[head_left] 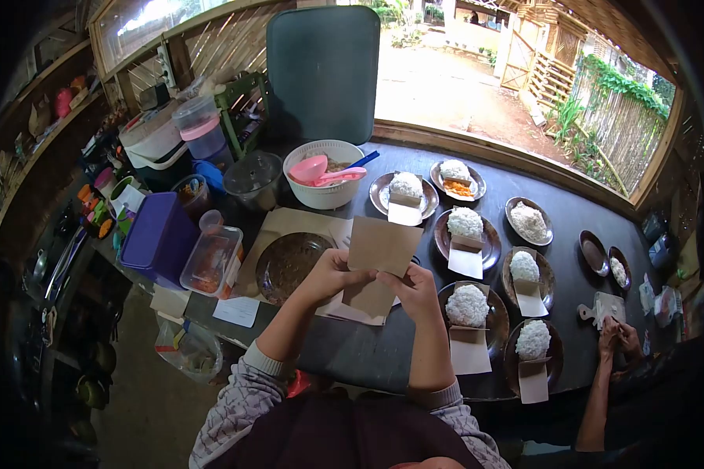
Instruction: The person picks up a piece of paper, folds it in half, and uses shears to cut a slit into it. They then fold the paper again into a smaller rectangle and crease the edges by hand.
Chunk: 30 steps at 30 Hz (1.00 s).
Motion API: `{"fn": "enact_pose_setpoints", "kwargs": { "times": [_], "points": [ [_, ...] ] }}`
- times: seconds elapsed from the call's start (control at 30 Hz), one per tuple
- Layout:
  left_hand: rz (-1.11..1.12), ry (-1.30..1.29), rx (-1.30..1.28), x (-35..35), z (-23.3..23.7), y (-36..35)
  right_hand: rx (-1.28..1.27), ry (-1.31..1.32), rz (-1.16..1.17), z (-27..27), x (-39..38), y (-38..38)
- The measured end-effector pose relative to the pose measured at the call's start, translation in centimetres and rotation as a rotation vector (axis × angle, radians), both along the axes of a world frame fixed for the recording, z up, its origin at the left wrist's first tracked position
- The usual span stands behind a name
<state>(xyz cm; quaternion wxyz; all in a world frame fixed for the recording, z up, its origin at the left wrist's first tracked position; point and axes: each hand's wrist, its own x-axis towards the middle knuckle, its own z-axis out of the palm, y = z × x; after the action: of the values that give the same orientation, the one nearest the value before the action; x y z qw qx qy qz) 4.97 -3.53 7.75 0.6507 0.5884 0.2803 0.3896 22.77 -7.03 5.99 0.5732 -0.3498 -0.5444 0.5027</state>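
My left hand (326, 279) and my right hand (417, 291) both pinch the lower edge of a piece of brown paper (383, 244), held up over the table in front of me. A flat stack of brown paper (365, 306) lies underneath, partly hidden by the hands. Left of my left hand, a dark brown plate (291, 267) rests on a brown sheet. To the right of my right hand, a mound of white rice (467, 306) sits on a brown plate (496, 314) with a folded paper piece (469, 350) against it.
Several more plates hold rice; one has orange food (457, 188). A white basket (321, 195) carries a pink ladle (309, 168). A clear container (211, 262) and purple box (160, 238) stand left. At far right, another person's hands (622, 338) work by a small board (602, 309).
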Motion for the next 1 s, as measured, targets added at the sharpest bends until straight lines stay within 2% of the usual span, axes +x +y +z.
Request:
{"fn": "enact_pose_setpoints", "kwargs": {
  "times": [0.13, 0.2, 0.3, 0.37, 0.43, 0.7, 0.77, 0.9, 0.97, 1.0],
  "points": [
    [-0.009, 0.009, 0.024, -0.2, -0.8, 0.4, 0.083, -0.099, -0.06, 0.2, 0.5, -0.1],
    [0.0, 0.014, 0.08, 0.0, -1.3, 0.3, 0.146, -0.342, -0.134, 1.6, 0.7, -0.7],
    [-0.005, 0.03, 0.157, -0.8, -1.5, 0.1, 0.162, -0.341, -0.153, 1.6, 1.0, -0.9],
    [-0.14, 0.04, 0.162, -1.4, -1.7, 0.4, 0.16, -0.328, -0.149, 1.4, 1.1, -0.9],
    [-0.155, 0.04, 0.137, -1.8, -2.4, 0.8, 0.167, -0.413, -0.177, 2.0, 1.0, -1.2],
    [-0.166, 0.014, 0.134, -2.4, -3.0, 0.4, 0.15, -0.393, -0.161, 0.9, 0.7, -0.6],
    [0.014, 0.045, 0.089, -1.9, -2.0, -0.3, 0.14, -0.38, -0.165, 0.3, 0.4, -0.4],
    [-0.004, 0.091, 0.14, -2.0, -2.7, 0.6, 0.174, -0.361, -0.247, -0.8, 0.3, 0.3],
    [0.379, 0.4, 0.36, -1.2, -3.8, 0.8, 0.178, -0.393, -0.296, -1.1, 0.4, 0.6],
    [0.57, 0.298, 0.395, -0.6, -3.8, 0.7, 0.101, -0.3, -0.331, -1.1, 0.5, 0.7]
  ]
}}
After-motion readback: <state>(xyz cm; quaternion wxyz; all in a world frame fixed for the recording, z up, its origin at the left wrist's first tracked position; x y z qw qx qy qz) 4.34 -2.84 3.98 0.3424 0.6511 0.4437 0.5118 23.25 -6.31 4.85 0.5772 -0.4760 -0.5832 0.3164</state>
